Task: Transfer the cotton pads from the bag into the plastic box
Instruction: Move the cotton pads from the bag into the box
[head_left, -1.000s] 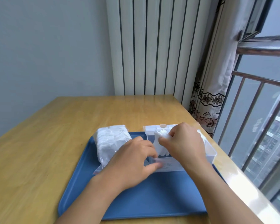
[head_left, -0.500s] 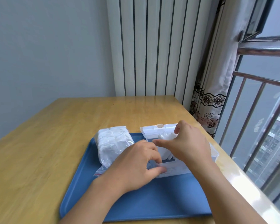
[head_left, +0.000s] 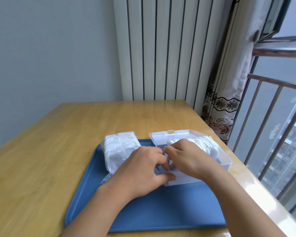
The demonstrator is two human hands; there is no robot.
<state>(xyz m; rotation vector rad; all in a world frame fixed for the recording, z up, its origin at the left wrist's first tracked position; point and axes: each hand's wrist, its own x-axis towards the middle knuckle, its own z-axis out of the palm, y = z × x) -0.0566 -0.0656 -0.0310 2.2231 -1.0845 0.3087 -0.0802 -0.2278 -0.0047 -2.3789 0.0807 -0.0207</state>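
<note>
Since a second ago both hands have sunk lower into the near end of the plastic box (head_left: 224, 157), and the right hand (head_left: 186, 156), which then held a small clump of pads up above the rim, now lies flatter with its fingers curled down inside. The left hand (head_left: 143, 170) has closed in beside it, thumb pressed along the box's near wall and fingers hooked over the rim. White pads show between the two sets of fingertips, so both hands appear to pinch or press pads; exactly how the fingers lie is hidden by the hands themselves.

A row of cotton pads (head_left: 202, 142) already stands packed along the far part of the box, under the raised lid (head_left: 169, 135). The bag (head_left: 120, 149) lies just left of the box on the blue tray (head_left: 161, 211), which sits on the counter (head_left: 50, 151); it is plainly stuffed with pads.

The drop suggests this batch is being seated against the row rather than carried. The task looks partly done: much of the bag's contents remains to be moved.
</note>
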